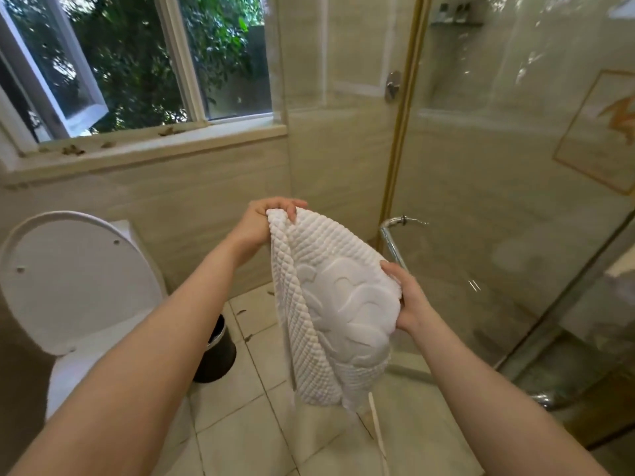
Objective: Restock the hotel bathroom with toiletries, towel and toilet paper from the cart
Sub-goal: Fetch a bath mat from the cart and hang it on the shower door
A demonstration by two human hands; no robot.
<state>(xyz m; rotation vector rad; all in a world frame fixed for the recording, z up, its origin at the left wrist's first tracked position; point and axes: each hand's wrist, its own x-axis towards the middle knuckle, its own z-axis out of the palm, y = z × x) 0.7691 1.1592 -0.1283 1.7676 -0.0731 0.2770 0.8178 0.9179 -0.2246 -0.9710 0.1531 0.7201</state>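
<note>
Towel step: getting it ready to hang.
Left hand (261,221) is pinching the white towel's (330,304) top corner, right hand (409,297) is gripping its side edge (chrome door bar (391,242) just behind); next, it probably needs draping over that bar.

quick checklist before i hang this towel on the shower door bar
1. Grip at the top: ok. The left hand curls its fingers over the top edge of the white waffle-textured towel.
2. Grip at the side: ok. The right hand holds the towel's right edge.
3. Towel opened out flat: not ok. It hangs bunched and folded between the hands.
4. Towel off the pale tiled floor: ok. Its lower end hangs in the air.
5. Curved chrome bar on the glass shower door is free: cannot tell. The upper part is bare, but the rest is hidden behind the towel and hand.
</note>
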